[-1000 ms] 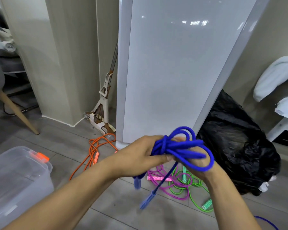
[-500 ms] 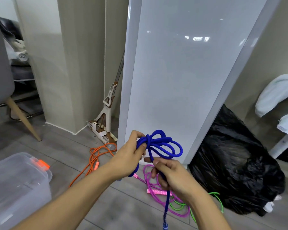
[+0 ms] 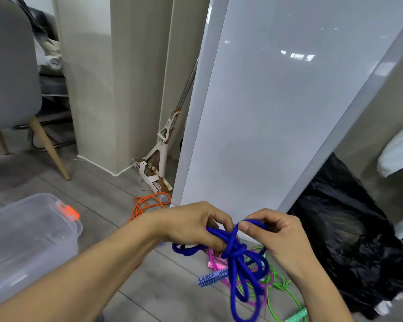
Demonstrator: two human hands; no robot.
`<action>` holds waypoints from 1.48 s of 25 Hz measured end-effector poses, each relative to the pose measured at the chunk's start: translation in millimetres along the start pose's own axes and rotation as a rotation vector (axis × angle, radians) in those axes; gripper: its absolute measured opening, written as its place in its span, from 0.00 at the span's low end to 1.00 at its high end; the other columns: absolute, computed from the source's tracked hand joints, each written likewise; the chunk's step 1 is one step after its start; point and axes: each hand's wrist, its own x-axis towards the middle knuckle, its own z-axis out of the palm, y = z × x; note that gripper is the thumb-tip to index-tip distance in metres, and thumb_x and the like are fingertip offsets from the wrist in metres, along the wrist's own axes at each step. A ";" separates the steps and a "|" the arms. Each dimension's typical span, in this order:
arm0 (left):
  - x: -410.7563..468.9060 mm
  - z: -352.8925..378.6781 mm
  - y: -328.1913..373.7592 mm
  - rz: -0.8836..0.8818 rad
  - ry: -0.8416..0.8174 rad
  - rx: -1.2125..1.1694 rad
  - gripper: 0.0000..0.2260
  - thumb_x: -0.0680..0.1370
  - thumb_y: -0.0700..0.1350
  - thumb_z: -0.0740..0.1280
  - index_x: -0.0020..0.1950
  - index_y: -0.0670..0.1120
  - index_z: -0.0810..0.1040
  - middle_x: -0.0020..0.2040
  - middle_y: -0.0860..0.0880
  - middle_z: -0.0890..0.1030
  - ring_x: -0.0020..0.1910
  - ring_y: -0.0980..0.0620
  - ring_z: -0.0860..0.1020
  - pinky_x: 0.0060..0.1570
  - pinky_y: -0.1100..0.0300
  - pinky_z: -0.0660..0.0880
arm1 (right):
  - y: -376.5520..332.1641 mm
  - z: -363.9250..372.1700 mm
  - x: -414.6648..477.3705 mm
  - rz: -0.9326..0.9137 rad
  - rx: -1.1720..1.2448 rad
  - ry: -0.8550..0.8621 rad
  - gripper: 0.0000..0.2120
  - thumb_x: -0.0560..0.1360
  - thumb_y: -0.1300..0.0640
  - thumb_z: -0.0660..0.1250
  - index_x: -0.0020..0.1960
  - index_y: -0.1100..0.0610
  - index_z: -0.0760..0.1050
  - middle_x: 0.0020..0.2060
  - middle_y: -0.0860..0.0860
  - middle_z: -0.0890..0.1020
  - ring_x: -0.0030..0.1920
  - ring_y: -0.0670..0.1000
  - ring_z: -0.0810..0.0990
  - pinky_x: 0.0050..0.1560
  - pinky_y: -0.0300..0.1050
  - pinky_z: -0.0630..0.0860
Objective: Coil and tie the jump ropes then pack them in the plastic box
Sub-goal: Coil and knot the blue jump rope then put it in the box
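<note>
A blue jump rope (image 3: 239, 266) hangs in coiled loops between my hands, with a knot at its middle and a patterned blue handle (image 3: 212, 277) dangling below. My left hand (image 3: 196, 226) grips the coils from the left. My right hand (image 3: 275, 235) pinches a strand at the top right. On the floor beneath lie a pink rope (image 3: 215, 263), a green rope (image 3: 282, 289) and, further back, an orange rope (image 3: 149, 203). The clear plastic box (image 3: 21, 247) with an orange latch stands at the lower left.
A tall white panel (image 3: 277, 112) leans straight ahead. A black bin bag (image 3: 349, 240) sits at the right, a mop (image 3: 163, 147) stands in the corner, and a grey chair (image 3: 9, 77) with wooden legs is at the left. The floor is grey planks.
The coil has dropped from above my hands to hang below them, with a knot now at its middle. My right hand rose from the trailing strand to pinch a top strand.
</note>
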 end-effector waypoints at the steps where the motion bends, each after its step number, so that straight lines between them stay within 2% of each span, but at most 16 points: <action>1: -3.6 0.2 3.0 0.009 -0.028 -0.159 0.06 0.78 0.38 0.70 0.52 0.47 0.79 0.42 0.43 0.83 0.36 0.53 0.79 0.40 0.64 0.75 | 1.6 -1.7 0.3 0.058 0.094 -0.015 0.08 0.64 0.54 0.79 0.37 0.58 0.84 0.28 0.54 0.80 0.28 0.48 0.72 0.30 0.37 0.70; 3: -5.3 3.8 9.0 0.065 -0.003 -0.402 0.04 0.79 0.38 0.69 0.52 0.45 0.77 0.41 0.43 0.82 0.35 0.52 0.77 0.38 0.64 0.76 | 9.3 -0.9 1.9 0.189 0.220 -0.014 0.17 0.63 0.46 0.81 0.38 0.59 0.83 0.30 0.57 0.77 0.27 0.50 0.69 0.28 0.38 0.66; 5: 0.1 6.8 10.7 0.111 0.140 -0.636 0.03 0.79 0.39 0.69 0.51 0.43 0.75 0.39 0.44 0.81 0.33 0.52 0.77 0.36 0.63 0.76 | 12.8 6.8 2.3 0.243 0.231 -0.036 0.15 0.74 0.51 0.74 0.42 0.64 0.81 0.31 0.59 0.73 0.24 0.48 0.67 0.25 0.38 0.64; 7: 8.2 3.1 6.3 0.073 0.383 -0.694 0.04 0.79 0.41 0.69 0.51 0.42 0.75 0.38 0.45 0.82 0.32 0.52 0.77 0.36 0.60 0.75 | 13.6 15.4 2.3 0.240 0.210 -0.114 0.13 0.81 0.54 0.64 0.49 0.62 0.83 0.29 0.56 0.72 0.23 0.49 0.64 0.26 0.40 0.61; 9: 13.2 -2.5 -4.8 -0.014 0.580 -0.460 0.06 0.79 0.43 0.69 0.52 0.44 0.74 0.38 0.47 0.84 0.34 0.52 0.78 0.38 0.56 0.75 | 10.6 20.0 0.1 0.286 0.145 -0.208 0.13 0.82 0.54 0.62 0.51 0.57 0.85 0.28 0.54 0.72 0.23 0.50 0.64 0.27 0.42 0.60; 11: 13.9 -5.7 -19.7 -0.082 0.661 -0.083 0.09 0.78 0.46 0.70 0.53 0.49 0.71 0.40 0.48 0.84 0.36 0.52 0.79 0.41 0.54 0.77 | 7.7 19.6 -3.5 0.338 0.052 -0.318 0.13 0.83 0.56 0.62 0.52 0.57 0.85 0.28 0.54 0.73 0.23 0.50 0.67 0.26 0.41 0.63; 14: 12.4 -7.1 -32.4 -0.125 0.612 0.444 0.11 0.78 0.50 0.70 0.53 0.54 0.68 0.42 0.49 0.81 0.41 0.47 0.79 0.43 0.50 0.79 | 2.1 16.3 -7.8 0.375 0.015 -0.399 0.08 0.81 0.60 0.66 0.53 0.60 0.83 0.30 0.54 0.76 0.24 0.50 0.72 0.26 0.40 0.67; 17: 7.9 -10.0 -22.2 -0.109 0.417 0.606 0.10 0.77 0.50 0.71 0.54 0.55 0.71 0.38 0.52 0.78 0.38 0.51 0.76 0.37 0.56 0.73 | -1.6 8.5 -5.0 0.305 -0.012 -0.273 0.05 0.79 0.62 0.68 0.49 0.59 0.84 0.29 0.55 0.77 0.23 0.50 0.72 0.25 0.40 0.68; 19: 4.9 -8.3 -16.3 -0.110 0.201 0.508 0.10 0.76 0.48 0.72 0.54 0.54 0.74 0.38 0.50 0.81 0.35 0.56 0.77 0.35 0.63 0.72 | -2.1 2.4 -3.6 0.237 -0.063 -0.167 0.04 0.77 0.61 0.71 0.45 0.57 0.85 0.27 0.55 0.76 0.23 0.50 0.71 0.25 0.40 0.69; 22: -1.2 -6.3 -8.6 -0.129 -0.018 0.081 0.10 0.77 0.43 0.71 0.57 0.48 0.75 0.43 0.43 0.84 0.37 0.53 0.79 0.40 0.61 0.77 | 0.0 -5.0 -4.3 0.175 -0.064 -0.039 0.04 0.71 0.58 0.77 0.40 0.58 0.85 0.24 0.54 0.73 0.23 0.49 0.67 0.24 0.38 0.66; 25: -1.0 -2.4 -4.4 -0.063 0.049 -0.364 0.08 0.80 0.40 0.68 0.59 0.43 0.75 0.42 0.44 0.81 0.36 0.53 0.77 0.39 0.62 0.76 | 6.8 -17.6 -2.8 0.206 0.056 0.072 0.10 0.67 0.53 0.76 0.41 0.60 0.84 0.28 0.59 0.78 0.27 0.50 0.70 0.28 0.38 0.68; 28: 1.8 -1.9 -6.0 -0.029 -0.003 -0.656 0.10 0.80 0.40 0.66 0.61 0.42 0.75 0.42 0.46 0.79 0.36 0.53 0.75 0.39 0.62 0.75 | 11.5 -29.6 -5.0 0.231 0.083 0.039 0.02 0.75 0.60 0.72 0.44 0.56 0.84 0.40 0.65 0.84 0.37 0.55 0.77 0.37 0.44 0.74; 30: 1.2 -3.1 -7.8 -0.029 -0.159 -0.795 0.11 0.81 0.40 0.64 0.63 0.42 0.75 0.42 0.46 0.76 0.36 0.54 0.72 0.39 0.62 0.71 | 9.8 -31.1 -7.1 0.214 0.089 0.052 0.03 0.71 0.58 0.76 0.43 0.58 0.85 0.38 0.63 0.84 0.35 0.53 0.78 0.33 0.41 0.75; 32: 0.7 -4.6 -10.4 -0.074 -0.222 -0.817 0.11 0.82 0.41 0.63 0.64 0.41 0.75 0.41 0.47 0.75 0.36 0.54 0.70 0.38 0.62 0.70 | 7.6 -31.2 -6.0 0.145 0.087 0.199 0.09 0.67 0.55 0.79 0.42 0.60 0.84 0.31 0.58 0.81 0.30 0.51 0.74 0.27 0.37 0.71; 35: 6.1 1.1 -16.1 -0.270 -0.028 -0.556 0.11 0.81 0.38 0.66 0.61 0.36 0.76 0.39 0.46 0.79 0.34 0.53 0.74 0.36 0.62 0.74 | -4.7 -29.6 -2.9 0.081 0.194 0.313 0.01 0.75 0.63 0.72 0.44 0.59 0.83 0.27 0.53 0.72 0.27 0.50 0.65 0.24 0.38 0.64; 37: 13.5 2.0 -21.5 -0.378 0.250 -0.459 0.10 0.77 0.34 0.70 0.58 0.34 0.78 0.37 0.44 0.80 0.33 0.50 0.77 0.37 0.57 0.77 | -9.2 -28.8 0.8 0.120 0.318 0.264 0.13 0.76 0.73 0.64 0.46 0.59 0.83 0.29 0.53 0.73 0.28 0.49 0.66 0.26 0.39 0.66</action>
